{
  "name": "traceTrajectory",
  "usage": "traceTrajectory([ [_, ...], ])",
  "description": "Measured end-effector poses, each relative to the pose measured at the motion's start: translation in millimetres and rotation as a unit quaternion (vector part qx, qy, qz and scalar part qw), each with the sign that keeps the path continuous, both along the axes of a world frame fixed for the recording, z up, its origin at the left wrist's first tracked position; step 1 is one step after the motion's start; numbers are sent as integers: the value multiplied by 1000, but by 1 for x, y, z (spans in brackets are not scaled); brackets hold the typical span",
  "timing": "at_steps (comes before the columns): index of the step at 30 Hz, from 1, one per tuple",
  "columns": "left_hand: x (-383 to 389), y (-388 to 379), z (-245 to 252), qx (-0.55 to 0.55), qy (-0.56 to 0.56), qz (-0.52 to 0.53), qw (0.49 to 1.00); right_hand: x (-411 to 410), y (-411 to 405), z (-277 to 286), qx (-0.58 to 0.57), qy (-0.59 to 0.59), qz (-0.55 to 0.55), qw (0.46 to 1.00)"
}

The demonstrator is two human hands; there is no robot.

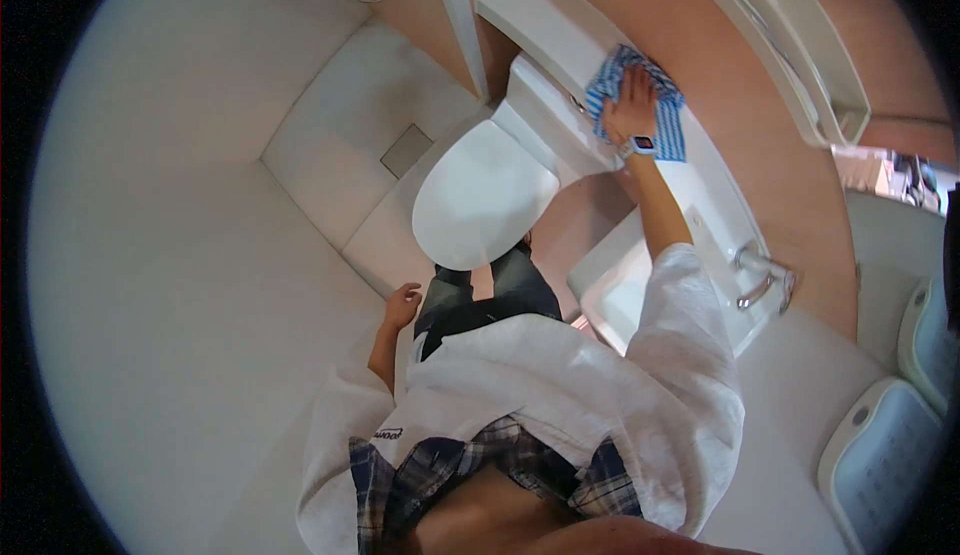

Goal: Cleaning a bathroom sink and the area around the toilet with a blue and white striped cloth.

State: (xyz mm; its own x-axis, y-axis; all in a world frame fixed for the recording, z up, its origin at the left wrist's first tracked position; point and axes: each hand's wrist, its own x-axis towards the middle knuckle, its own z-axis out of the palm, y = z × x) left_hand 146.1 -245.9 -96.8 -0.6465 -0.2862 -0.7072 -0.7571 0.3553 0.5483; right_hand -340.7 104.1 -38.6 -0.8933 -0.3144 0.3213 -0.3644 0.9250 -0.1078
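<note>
My right hand [634,109] lies flat on a blue-and-white striped cloth [670,133], fingers stretched over it, with a watch on the wrist. The cloth is pressed on a white ledge [551,15] along the wall, behind the toilet tank [536,101]. Below it, the toilet's white lid [484,199] is down. My left hand [403,306] hangs beside my thigh, holding nothing, its fingers loosely bent and the thumb apart.
A white washbasin [619,289] with a chrome faucet [769,274] sits under my right arm. A white wall shelf [832,97] juts out at upper right. Two pale-blue panels with white frames [885,450] stand at lower right. A square floor cover [407,151] lies left of the toilet.
</note>
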Motion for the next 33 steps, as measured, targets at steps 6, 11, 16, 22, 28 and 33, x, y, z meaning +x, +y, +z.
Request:
traceTrajectory([
  [6,6,42,48,-52,13,125,991,-98,-128,-14,-64,-26,36,997],
  [11,43,76,80,-146,-55,117,981,-142,-175,-37,-105,-29,21,994],
  [16,68,59,89,-145,-134,43,979,-133,-187,-9,-101,-63,34,992],
  [22,-32,-57,97,-102,-77,-57,990,-118,-177,19,-23,-48,64,997],
  [28,-207,-213,109,15,-1,-185,983,-107,-178,80,45,-116,-39,991],
  [33,-325,-299,104,74,12,-276,958,-95,-185,117,122,-126,-216,961],
])
